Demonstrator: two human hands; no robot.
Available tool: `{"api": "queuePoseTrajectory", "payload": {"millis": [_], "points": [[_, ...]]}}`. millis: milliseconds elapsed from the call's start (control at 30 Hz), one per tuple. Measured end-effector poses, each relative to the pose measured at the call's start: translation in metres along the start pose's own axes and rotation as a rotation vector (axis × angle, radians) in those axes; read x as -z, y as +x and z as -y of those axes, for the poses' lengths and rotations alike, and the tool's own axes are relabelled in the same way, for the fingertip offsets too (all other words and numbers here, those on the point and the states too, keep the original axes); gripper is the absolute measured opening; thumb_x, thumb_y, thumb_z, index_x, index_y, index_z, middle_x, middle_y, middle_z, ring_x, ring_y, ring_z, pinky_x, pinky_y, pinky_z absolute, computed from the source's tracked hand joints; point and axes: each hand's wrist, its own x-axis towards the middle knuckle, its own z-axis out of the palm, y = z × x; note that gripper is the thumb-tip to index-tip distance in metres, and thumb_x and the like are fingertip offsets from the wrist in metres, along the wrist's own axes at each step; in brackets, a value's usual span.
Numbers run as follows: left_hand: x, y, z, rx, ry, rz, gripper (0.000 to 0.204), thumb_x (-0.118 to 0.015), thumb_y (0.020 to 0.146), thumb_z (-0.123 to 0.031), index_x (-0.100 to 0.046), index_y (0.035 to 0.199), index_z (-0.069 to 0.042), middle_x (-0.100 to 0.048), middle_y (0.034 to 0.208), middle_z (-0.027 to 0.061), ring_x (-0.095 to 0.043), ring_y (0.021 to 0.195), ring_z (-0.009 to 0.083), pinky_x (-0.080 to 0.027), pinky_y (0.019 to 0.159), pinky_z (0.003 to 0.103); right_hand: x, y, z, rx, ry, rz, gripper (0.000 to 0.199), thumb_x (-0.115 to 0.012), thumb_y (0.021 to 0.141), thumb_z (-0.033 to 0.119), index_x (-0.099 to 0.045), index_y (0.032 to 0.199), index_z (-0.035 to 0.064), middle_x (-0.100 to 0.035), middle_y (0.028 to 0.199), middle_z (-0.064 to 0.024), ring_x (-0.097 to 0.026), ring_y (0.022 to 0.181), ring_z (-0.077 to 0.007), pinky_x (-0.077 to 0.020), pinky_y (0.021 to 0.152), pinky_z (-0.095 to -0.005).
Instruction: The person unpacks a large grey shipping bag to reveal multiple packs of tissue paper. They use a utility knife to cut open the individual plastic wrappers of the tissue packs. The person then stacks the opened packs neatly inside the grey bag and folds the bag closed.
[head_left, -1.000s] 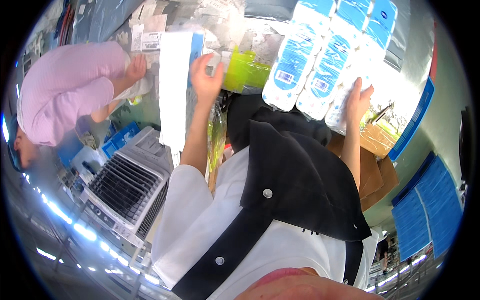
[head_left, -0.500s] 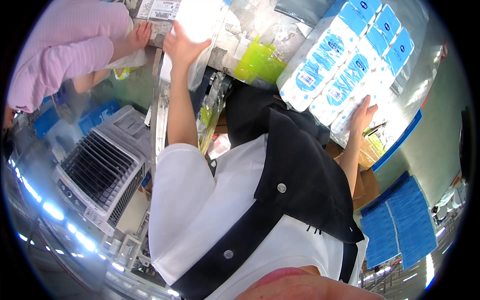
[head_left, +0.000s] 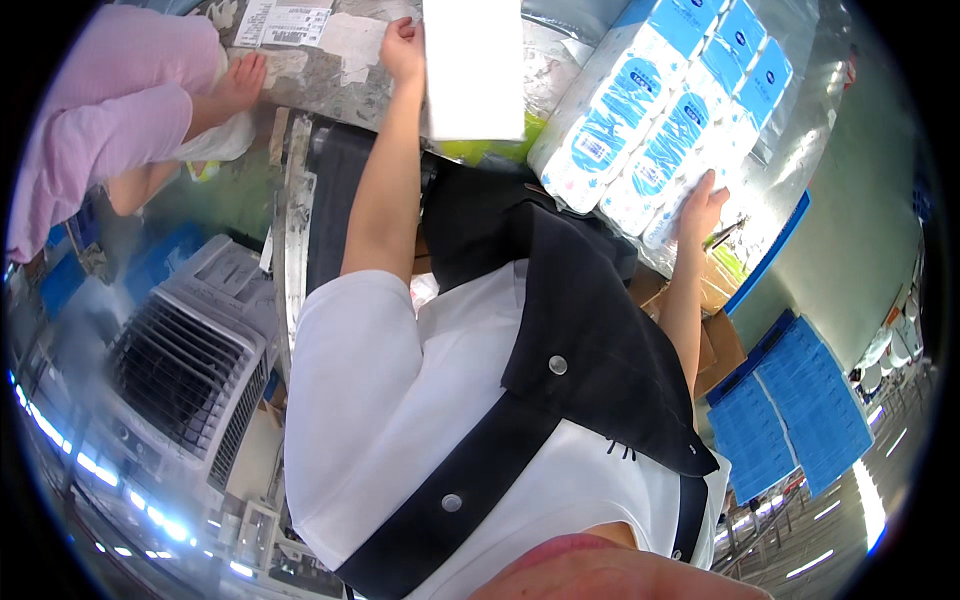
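Observation:
My left hand is closed at the left edge of a plain white, block-shaped pack, its fingers curled in. At the right, my right hand grips the near right side of a clear-wrapped bundle of toilet rolls in blue and white packaging. Part of its fingers is hidden against the bundle. Both packs lie on a worn worktable, the white one left of the bundle. Under the white pack's near end shows bright yellow-green plastic film.
At the left a co-worker's hand, below a pink sleeve, rests by the table's edge near printed label sheets. A grey air cooler stands at lower left. Blue panels and a cardboard box are at the right.
The white pack has shifted right, toward the toilet rolls, over the yellow-green film. My left hand went with it, its spread fingers now curled. My right hand stays on the bundle.

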Motion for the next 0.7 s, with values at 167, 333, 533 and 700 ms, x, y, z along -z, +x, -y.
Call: {"api": "queuePoseTrajectory", "payload": {"millis": [167, 333, 533, 700], "points": [[-0.038, -0.032, -0.030, 0.246, -0.212, -0.071, 0.045, -0.056, 0.082, -0.031, -0.054, 0.105, 0.008, -0.061, 0.097, 0.0185, -0.059, 0.085, 0.0270, -0.045, 0.080, 0.035, -0.005, -0.004, 0.006, 0.007, -0.109, -0.041, 0.061, -0.039, 0.088, 0.051, -0.039, 0.117, -0.0026, -0.061, 0.098, -0.0264, -0.056, 0.094, -0.0432, -0.0413, 0.083, -0.0440], [-0.033, -0.030, -0.069, 0.620, -0.666, 0.407, 0.061, -0.055, 0.084, -0.038, -0.042, 0.123, 0.007, -0.055, 0.112, 0.0206, -0.054, 0.100, 0.0279, -0.043, 0.085, 0.036, -0.006, -0.003, 0.009, -0.016, -0.127, -0.047, 0.058, -0.040, 0.087, 0.052, -0.042, 0.108, -0.0019, -0.061, 0.094, -0.0266, -0.057, 0.089, -0.0438, -0.0418, 0.080, -0.0460], [0.018, -0.031, -0.106, 0.411, -0.388, 0.764, 0.079, -0.074, 0.065, -0.016, -0.031, 0.129, 0.006, -0.052, 0.114, 0.0213, -0.052, 0.104, 0.0306, -0.043, 0.087, 0.038, 0.004, -0.002, 0.010, -0.022, -0.039, -0.013, 0.076, -0.050, 0.079, 0.060, -0.037, 0.121, -0.0022, -0.059, 0.099, -0.0294, -0.056, 0.095, -0.0430, -0.0407, 0.084, -0.0448], [0.080, -0.044, -0.169, 0.451, -0.509, 0.842, 0.075, -0.070, 0.067, -0.013, -0.032, 0.128, 0.009, -0.051, 0.113, 0.0252, -0.057, 0.098, 0.0322, -0.048, 0.082, 0.037, 0.003, -0.004, -0.002, 0.006, 0.052, -0.013, 0.081, -0.054, 0.078, 0.059, -0.035, 0.125, -0.0045, -0.059, 0.099, -0.0298, -0.057, 0.094, -0.0428, -0.0420, 0.083, -0.0434]]}}
